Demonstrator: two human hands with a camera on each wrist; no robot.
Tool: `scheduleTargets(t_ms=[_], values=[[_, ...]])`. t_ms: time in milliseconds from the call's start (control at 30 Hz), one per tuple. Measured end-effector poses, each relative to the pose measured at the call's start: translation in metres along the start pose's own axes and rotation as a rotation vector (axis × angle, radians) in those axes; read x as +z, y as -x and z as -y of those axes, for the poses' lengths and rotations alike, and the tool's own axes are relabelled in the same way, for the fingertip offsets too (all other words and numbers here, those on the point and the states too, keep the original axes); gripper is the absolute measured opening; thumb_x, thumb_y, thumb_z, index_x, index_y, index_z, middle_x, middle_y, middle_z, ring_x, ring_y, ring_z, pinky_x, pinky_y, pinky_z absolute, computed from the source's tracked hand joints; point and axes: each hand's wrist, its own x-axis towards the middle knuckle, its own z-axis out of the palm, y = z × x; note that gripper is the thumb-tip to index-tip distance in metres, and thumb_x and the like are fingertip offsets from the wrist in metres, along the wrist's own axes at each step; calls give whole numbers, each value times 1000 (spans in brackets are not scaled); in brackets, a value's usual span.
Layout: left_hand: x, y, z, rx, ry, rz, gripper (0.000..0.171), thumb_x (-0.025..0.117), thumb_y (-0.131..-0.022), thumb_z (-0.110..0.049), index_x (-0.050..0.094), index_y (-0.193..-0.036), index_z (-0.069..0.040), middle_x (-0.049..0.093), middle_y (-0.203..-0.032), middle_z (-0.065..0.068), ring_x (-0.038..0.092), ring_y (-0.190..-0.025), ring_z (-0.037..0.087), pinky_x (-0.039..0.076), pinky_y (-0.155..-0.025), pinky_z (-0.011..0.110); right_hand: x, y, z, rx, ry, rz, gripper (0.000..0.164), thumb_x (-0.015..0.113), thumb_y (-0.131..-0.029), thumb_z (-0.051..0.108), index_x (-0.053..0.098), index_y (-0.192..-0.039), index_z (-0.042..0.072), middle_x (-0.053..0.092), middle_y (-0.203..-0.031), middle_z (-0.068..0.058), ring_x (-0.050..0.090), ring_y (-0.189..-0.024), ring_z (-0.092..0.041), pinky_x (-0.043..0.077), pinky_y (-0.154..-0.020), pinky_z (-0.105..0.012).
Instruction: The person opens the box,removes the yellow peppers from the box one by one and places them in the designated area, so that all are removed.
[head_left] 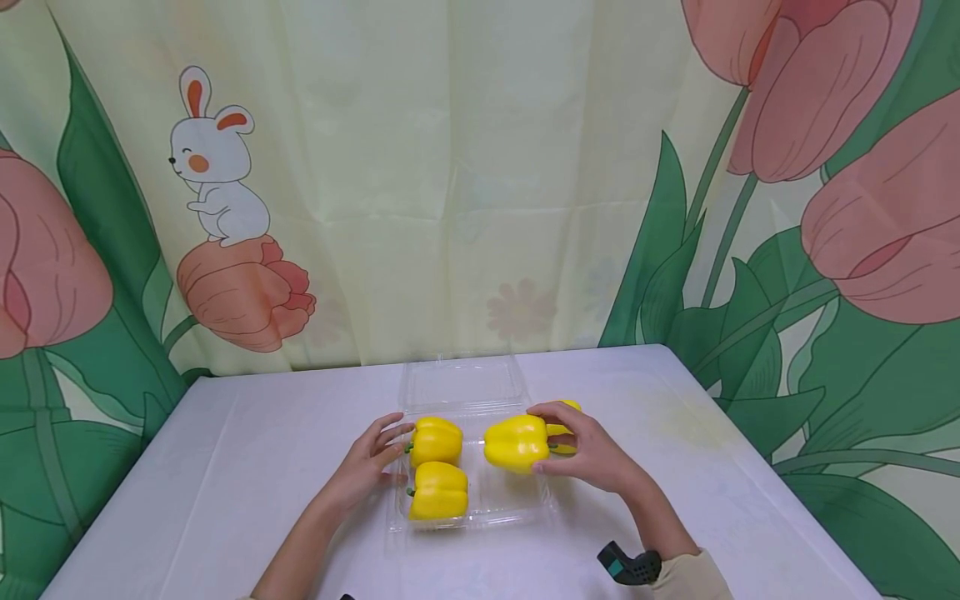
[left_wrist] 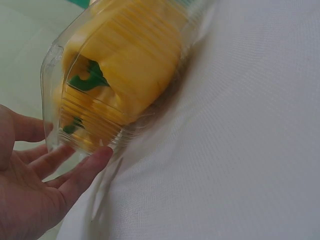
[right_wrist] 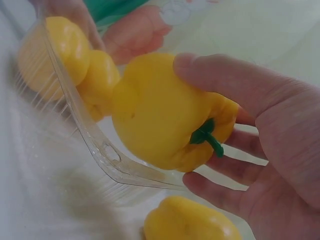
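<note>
My right hand (head_left: 588,446) grips a yellow bell pepper (head_left: 516,443) near its stem end, over the right part of a clear plastic clamshell box (head_left: 510,496). Thumb and fingers spread around the pepper in the right wrist view, its green stem (right_wrist: 207,137) toward the palm. Inside the box's left half lie two more yellow bell peppers, a rear one (head_left: 437,442) and a front one (head_left: 439,492), stems facing left. My left hand (head_left: 360,471) is at the box's left side, with extended fingertips against its ribbed wall (left_wrist: 92,120) in the left wrist view.
Another yellow bell pepper (right_wrist: 190,222) lies outside the box on the right, partly hidden behind my right hand in the head view. The clear lid (head_left: 461,385) lies folded back toward the rear edge of the white-covered table (head_left: 262,442). A printed curtain (head_left: 450,167) hangs behind.
</note>
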Motion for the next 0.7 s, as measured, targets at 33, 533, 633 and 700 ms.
scheduleTargets(t_ms=[33,533,633,700], values=[[0,0,0,0,1,1,53,50,-100,-13,31,-149,-19,44,-151,9,46,-134,36,58,-86,40,0,0,0,-1,4,-3,67,83,-75,25,53,-132,13,54,-130,-7,58,-112,-26,55,-93,-27],[-2,-2,1,12,26,8,53,51,-100,-13,32,-149,-17,44,-150,10,46,-133,37,59,-84,41,0,-1,1,4,-9,-17,66,83,-75,27,54,-133,19,53,-131,-5,57,-113,-25,55,-93,-26],[-1,-3,1,8,30,12,53,52,-99,-13,32,-149,-18,44,-150,10,47,-132,36,59,-83,41,0,-1,2,2,-12,-22,64,83,-75,26,54,-132,19,54,-131,-5,57,-113,-23,55,-92,-26],[-1,-3,2,6,25,9,53,52,-99,-14,32,-149,-18,45,-150,9,48,-132,36,59,-83,41,-1,-1,2,-14,-4,-20,64,82,-77,25,53,-133,18,54,-131,-7,57,-113,-24,55,-93,-27]])
